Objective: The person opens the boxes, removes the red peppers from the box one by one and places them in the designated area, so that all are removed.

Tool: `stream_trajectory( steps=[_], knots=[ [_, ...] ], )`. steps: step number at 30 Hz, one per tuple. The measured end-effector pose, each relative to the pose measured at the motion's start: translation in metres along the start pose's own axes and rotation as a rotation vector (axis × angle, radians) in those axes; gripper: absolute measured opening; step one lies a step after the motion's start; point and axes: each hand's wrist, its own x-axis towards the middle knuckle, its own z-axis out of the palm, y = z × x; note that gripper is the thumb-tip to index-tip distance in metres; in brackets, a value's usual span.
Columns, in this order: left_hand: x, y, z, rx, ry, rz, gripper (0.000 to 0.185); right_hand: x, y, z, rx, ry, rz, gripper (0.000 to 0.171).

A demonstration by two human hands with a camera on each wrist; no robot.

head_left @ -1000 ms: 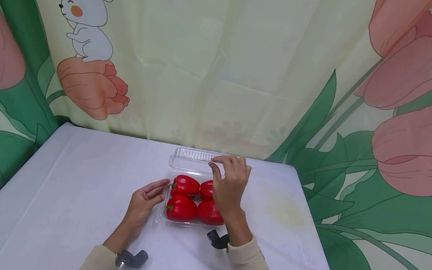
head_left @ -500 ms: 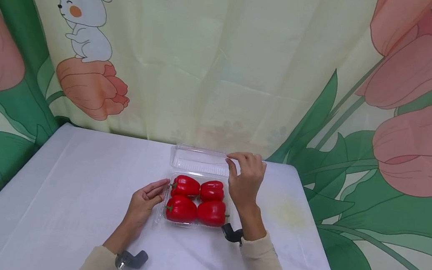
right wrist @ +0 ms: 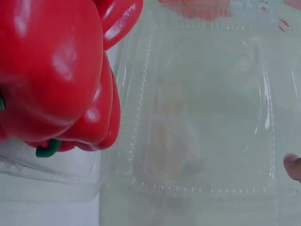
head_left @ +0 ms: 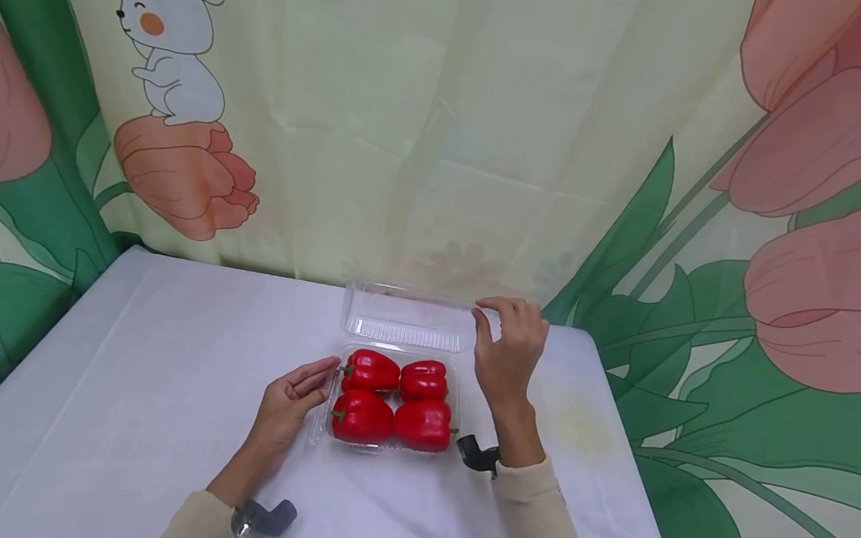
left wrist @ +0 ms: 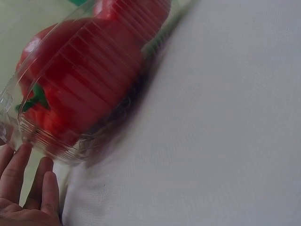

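A clear plastic clamshell box (head_left: 391, 400) is set near the middle of a white-covered table (head_left: 131, 365), with four red bell peppers (head_left: 391, 400) packed in its tray in two rows of two. The hinged lid (head_left: 406, 317) is thrown back toward the far edge of the table and is held up at a slant. Its right corner is pinched between the thumb and curled fingers of the right hand (head_left: 509, 354), which is raised beside the far right corner of the box. The left hand (head_left: 288, 405) is laid on the table with its fingers relaxed and nearly straight, the fingertips (left wrist: 21, 162) touching the left wall of the tray (in the left wrist view a green pepper stem is seen just behind that wall). In the right wrist view the ribbed inside of the lid is seen beside the peppers, with only one fingertip (right wrist: 294, 167) at its edge. No brand, label or legible writing is seen on the box. A backdrop printed with a white rabbit (head_left: 169, 38) and pink tulips is hung behind the table.
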Motion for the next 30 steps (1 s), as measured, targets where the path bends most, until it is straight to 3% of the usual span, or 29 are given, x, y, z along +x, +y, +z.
stream_trajectory(
  steps=[11, 22, 30],
  knots=[
    [0.001, 0.000, 0.001, -0.007, 0.007, -0.009, 0.044, 0.005, 0.016, 0.001, 0.004, 0.023, 0.071, 0.020],
    [0.000, -0.001, 0.001, -0.015, 0.005, -0.010, 0.044, 0.008, 0.026, 0.006, 0.005, -0.021, 0.165, 0.022],
    [0.000, 0.000, 0.002, -0.010, 0.010, -0.004, 0.044, 0.009, 0.029, 0.013, 0.079, -0.043, 0.239, 0.022]
  ],
)
